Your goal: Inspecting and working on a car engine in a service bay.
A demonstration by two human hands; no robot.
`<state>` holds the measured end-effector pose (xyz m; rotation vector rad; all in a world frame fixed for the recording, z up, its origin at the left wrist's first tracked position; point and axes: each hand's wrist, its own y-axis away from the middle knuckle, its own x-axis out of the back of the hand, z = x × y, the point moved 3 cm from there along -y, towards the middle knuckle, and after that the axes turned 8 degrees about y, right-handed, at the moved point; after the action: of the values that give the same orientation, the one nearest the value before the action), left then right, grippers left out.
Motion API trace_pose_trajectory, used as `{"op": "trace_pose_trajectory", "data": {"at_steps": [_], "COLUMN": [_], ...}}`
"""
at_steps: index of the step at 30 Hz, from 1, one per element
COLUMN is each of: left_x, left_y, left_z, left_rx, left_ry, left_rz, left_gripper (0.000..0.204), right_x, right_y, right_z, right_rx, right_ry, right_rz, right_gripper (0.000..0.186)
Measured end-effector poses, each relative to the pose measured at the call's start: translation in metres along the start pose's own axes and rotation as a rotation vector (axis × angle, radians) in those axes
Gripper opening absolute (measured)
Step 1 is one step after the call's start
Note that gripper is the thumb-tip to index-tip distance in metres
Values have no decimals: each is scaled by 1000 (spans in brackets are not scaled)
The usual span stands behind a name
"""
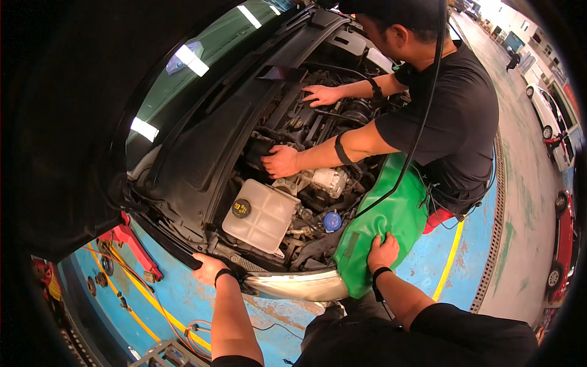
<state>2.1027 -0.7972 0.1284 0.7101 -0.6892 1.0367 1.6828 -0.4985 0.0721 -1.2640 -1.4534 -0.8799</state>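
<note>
At the car's near side my left hand (209, 270) rests on the edge of the fender (174, 249), beside the headlight (296, 283); its fingers look loosely stretched. My right hand (383, 252) lies on a green fender cover (391, 199) draped over the front of the car, fingers apart and holding nothing. Between and beyond my hands is the open engine bay. Nearest in it are a whitish coolant tank (260, 216) with a black cap (241, 208) and a blue round cap (332, 221).
A co-worker (440, 98) leans over the engine, one hand (281, 162) on a dark part, the other hand (321, 95) farther back. The raised hood (61, 122) hangs at left. A thin black rod (422, 128) slants past the co-worker. A red jack (136, 246) and hoses lie on the blue floor.
</note>
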Motion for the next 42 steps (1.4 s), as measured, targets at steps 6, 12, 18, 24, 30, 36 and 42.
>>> {"op": "trace_pose_trajectory", "data": {"at_steps": [6,12,18,24,30,36,42], "left_x": [-2,-2,-4,-4,-3,-2,0], "left_y": [-2,-3,-2,-5,-5,-4,0], "left_z": [-2,-3,-1,-3,-3,-3,1], "left_rx": [-9,-22,-17,-18,-20,-26,-18], "left_ry": [-2,10,-8,10,10,17,18], "left_rz": [12,9,16,21,9,14,30], "left_gripper": [92,92,91,91,90,89,89], "right_x": [-1,2,1,1,0,0,0], "right_y": [-1,0,-1,-1,-1,-1,-1], "right_z": [0,-2,0,-1,1,0,-1], "right_rx": [-1,1,-8,-12,-8,-25,-25], "right_ry": [-1,12,3,2,8,6,-2], "right_rz": [4,-22,-28,-31,-27,-39,-44], "right_gripper": [50,49,50,51,50,51,51]}}
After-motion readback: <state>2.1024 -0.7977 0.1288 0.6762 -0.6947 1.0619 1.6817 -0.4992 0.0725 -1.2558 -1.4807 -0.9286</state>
